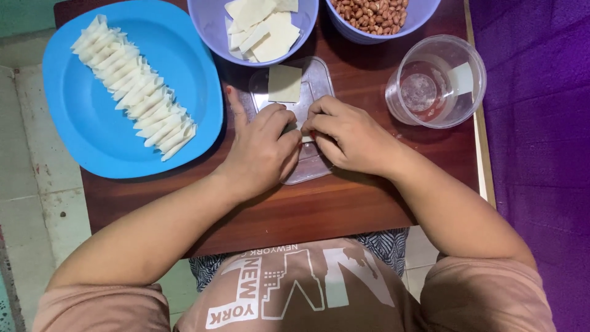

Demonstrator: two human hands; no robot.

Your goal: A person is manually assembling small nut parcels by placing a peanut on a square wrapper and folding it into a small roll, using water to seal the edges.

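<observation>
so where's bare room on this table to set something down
Bare wood runs along the near table edge, below the blue plate and both hands. A smaller patch lies under the clear cup. The far side is crowded with bowls, and the clear lid sits mid-table.

Soft, even light falls from above onto my wooden table, bright without harshness. My hands cast faint shadows on the clear plastic lid. Mild glare glints on the clear plastic cup. Everything looks sharp; the edges bend slightly.
</observation>
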